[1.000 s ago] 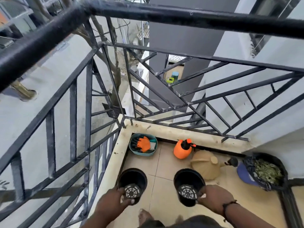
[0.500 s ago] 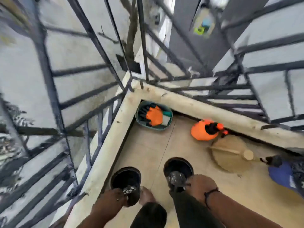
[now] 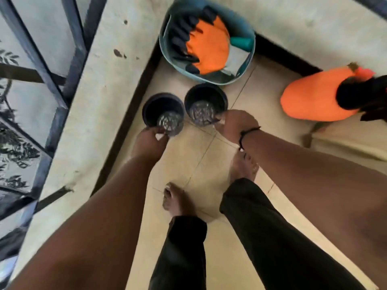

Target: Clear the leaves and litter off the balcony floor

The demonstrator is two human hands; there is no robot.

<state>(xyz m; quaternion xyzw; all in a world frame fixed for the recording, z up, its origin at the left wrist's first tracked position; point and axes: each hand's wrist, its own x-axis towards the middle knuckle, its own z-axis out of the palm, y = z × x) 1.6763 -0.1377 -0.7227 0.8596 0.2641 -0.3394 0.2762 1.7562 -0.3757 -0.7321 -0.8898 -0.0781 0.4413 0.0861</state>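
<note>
Head view, looking straight down: two empty black plastic pots are held side by side low over the balcony floor (image 3: 219, 258), one in each hand. The left hand (image 3: 149, 141) is closed on the near rim of the left pot (image 3: 162, 106), with the thumb laid over the edge; the right hand (image 3: 235, 124), a dark band at its wrist, is closed on the near rim of the right pot (image 3: 206, 97). The perforated bases of both pots can be seen through their open mouths, and nothing is seen inside them. The two pots are almost touching, with the left one just beside the dark strip at the foot of the pale concrete ledge (image 3: 100, 84). Just beyond the right pot, a teal tub (image 3: 167, 57) is set in the corner, with orange-and-black gloves (image 3: 206, 49) and a teal-handled tool lying in it. An orange spray bottle (image 3: 314, 101) with a black top is seen well to the right, on the tiles. No leaves or litter can be made out on the stretch of tile in view, though the picture is blurred by motion. Two bare feet in dark trousers are planted below the hands. A black metal railing (image 3: 56, 114) stands along the ledge at left.
</note>
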